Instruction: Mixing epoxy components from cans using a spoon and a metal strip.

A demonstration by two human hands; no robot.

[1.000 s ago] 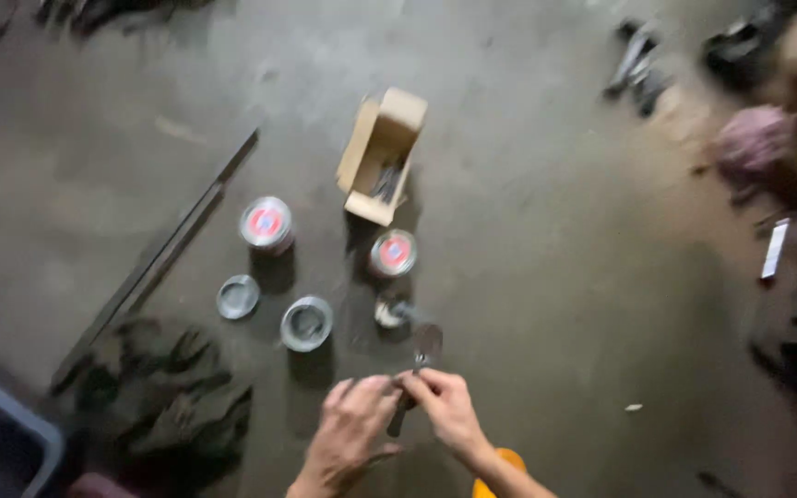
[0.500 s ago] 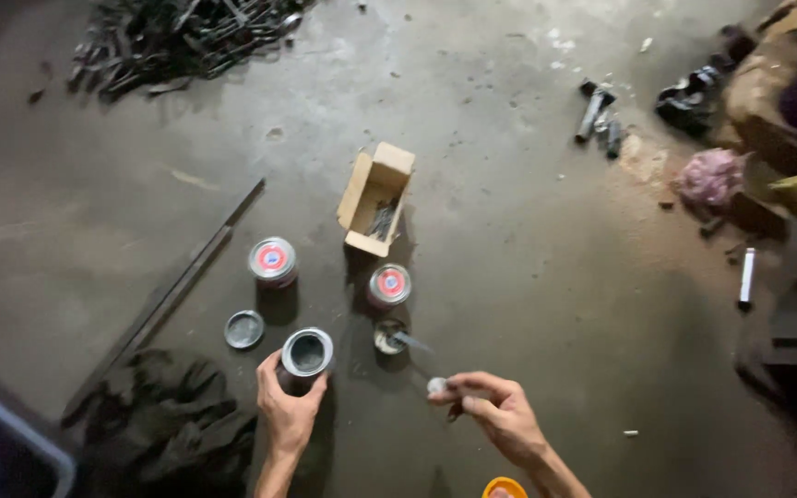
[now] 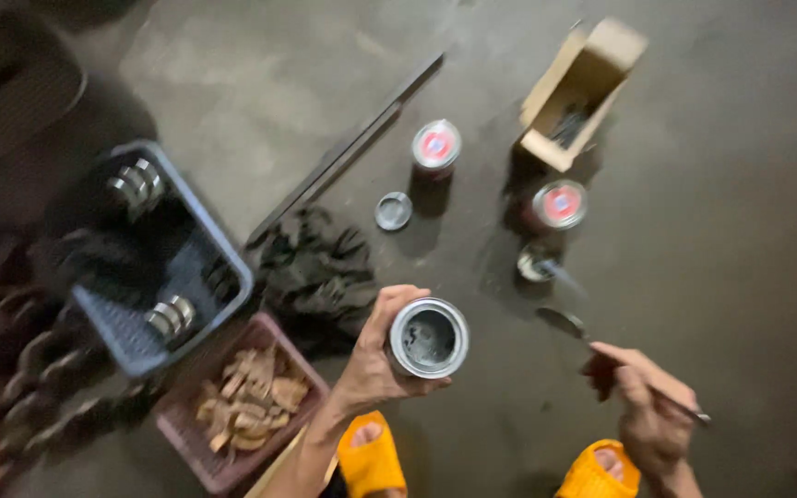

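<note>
- The left hand [image 3: 375, 364] is wrapped around an open metal tin [image 3: 428, 337], fingers curled about its side, lifting it off the concrete floor [image 3: 740, 184]; the tin's mouth faces up and shows a grey inside.
- The right hand [image 3: 643, 406] pinches the handle of a spoon [image 3: 601, 355], closed tight around it; the bowl of the spoon points toward the tin and sits just beside it, not touching.
- Two orange sandals [image 3: 371, 461] show at the near edge of the floor, below the hands.
- Farther out stand two tins with red lids [image 3: 436, 146], a loose round lid [image 3: 393, 210] and a small open tin [image 3: 535, 263].
- An open cardboard box [image 3: 578, 92] lies tilted near the far edge, with dark metal bits inside.
- A crumpled dark cloth [image 3: 320, 272] lies left of the held tin, beside a long metal bar [image 3: 343, 152].
- A blue crate [image 3: 172, 263] and a pink basket [image 3: 242, 406] of brownish scraps sit toward the left edge.
</note>
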